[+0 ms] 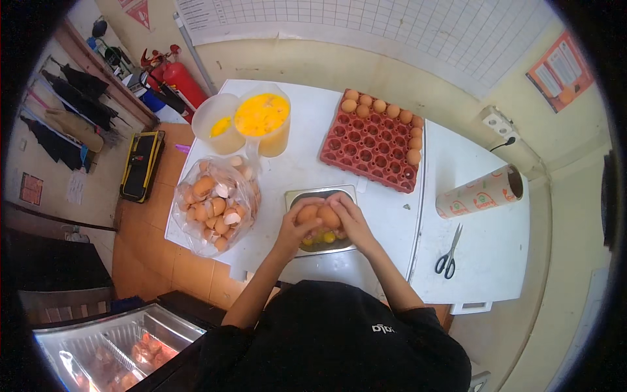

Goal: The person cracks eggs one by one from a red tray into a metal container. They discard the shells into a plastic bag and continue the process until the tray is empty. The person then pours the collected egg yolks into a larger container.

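Observation:
My left hand (297,226) has its fingers around a brown egg (307,214). Another brown egg (328,216) is in my right hand (353,223), pressed side by side with the first; I cannot tell whether either shell is cracked. Both hands are over a rectangular stainless steel pan (322,188), hiding much of it. Several raw yolks (328,237) in clear egg white lie inside the pan. Beyond it to the right is a red plastic egg tray (365,156), with whole brown eggs (393,111) along its far and right sides.
Left of the pan stands a clear plastic bag (215,206) full of broken eggshells. Behind it are a plastic jug (262,117) nearly full of yolks and a container (215,130) holding less. Scissors (448,257) and a large printed roll (480,192) lie on the right tabletop (482,269).

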The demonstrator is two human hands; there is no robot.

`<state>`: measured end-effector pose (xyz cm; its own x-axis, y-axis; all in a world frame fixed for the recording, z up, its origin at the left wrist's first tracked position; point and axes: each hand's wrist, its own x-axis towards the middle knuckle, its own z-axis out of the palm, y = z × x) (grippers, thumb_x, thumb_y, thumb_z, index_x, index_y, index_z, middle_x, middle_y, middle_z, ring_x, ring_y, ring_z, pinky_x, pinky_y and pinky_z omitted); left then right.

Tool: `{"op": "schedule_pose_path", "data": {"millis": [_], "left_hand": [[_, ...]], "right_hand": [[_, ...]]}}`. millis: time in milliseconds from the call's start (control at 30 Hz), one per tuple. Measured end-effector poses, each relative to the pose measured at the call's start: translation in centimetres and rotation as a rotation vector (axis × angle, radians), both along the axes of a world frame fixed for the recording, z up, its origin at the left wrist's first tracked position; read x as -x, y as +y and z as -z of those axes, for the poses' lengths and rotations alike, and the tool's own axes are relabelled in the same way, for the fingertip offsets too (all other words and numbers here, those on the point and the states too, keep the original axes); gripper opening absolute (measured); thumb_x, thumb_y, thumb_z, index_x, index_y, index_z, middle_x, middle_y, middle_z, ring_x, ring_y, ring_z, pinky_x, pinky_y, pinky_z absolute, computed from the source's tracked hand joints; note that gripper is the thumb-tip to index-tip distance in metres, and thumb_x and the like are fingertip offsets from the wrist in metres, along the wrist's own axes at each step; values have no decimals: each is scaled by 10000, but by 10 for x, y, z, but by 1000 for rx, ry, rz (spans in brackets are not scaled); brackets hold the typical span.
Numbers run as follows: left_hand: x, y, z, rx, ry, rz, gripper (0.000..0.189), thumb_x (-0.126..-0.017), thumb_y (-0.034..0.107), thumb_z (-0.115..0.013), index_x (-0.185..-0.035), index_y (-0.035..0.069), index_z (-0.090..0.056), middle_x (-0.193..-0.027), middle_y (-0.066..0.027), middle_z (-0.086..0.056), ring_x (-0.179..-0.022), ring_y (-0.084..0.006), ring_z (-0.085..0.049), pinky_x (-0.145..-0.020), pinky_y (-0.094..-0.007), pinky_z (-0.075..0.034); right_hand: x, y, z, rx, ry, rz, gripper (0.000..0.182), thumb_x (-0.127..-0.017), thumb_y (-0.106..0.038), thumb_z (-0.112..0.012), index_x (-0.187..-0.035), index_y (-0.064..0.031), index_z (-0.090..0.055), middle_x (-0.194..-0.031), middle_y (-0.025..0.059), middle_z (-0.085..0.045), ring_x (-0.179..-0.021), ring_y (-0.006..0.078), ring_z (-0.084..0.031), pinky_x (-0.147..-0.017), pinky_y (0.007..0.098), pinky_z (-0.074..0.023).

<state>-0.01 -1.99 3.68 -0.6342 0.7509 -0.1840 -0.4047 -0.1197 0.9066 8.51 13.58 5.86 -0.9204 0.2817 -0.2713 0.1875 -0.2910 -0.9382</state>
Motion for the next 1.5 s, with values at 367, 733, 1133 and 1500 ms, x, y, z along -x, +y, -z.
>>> {"op": "schedule_pose_path", "data": {"millis": [367,733,1133,1500], "left_hand": [[2,1,-10,-7,-174,109,541,-863,124,-577,-1377,118,-407,-1136,-44,-516,-630,-49,-451,-491,-189,-335],[33,18,8,105,1060,271,631,-795,66,-521,-1405,65,-359,-1200,-143,-463,-1085,-284,-544,-858,-348,-502],[17,10,-7,250,664,259,783,-777,-24,-539,-1506,65,-267,-1314,-200,-428,-1188,-338,-528,-963,-375,-477],[15,14,9,81,370,182,622,-795,-64,-520,-1403,39,-437,-1217,-123,-566,-1118,-224,-576,-975,-322,-462]], "right_hand": [[1,8,-3,-604,141,-192,416,-766,-224,-784,-1119,-67,-630,-876,130,-694,-803,219,-693,-770,337,-546],[-7,37,-12,-1021,283,-176,446,-735,-110,-718,-1179,-134,-687,-910,94,-669,-767,278,-678,-727,355,-570],[-3,28,-5,-1202,217,-81,419,-768,-65,-706,-1179,-133,-670,-921,75,-615,-784,252,-670,-647,367,-566],[8,30,14,-1577,776,90,333,-725,-6,-717,-1055,-23,-672,-1097,153,-687,-675,223,-652,-539,329,-523]]}}
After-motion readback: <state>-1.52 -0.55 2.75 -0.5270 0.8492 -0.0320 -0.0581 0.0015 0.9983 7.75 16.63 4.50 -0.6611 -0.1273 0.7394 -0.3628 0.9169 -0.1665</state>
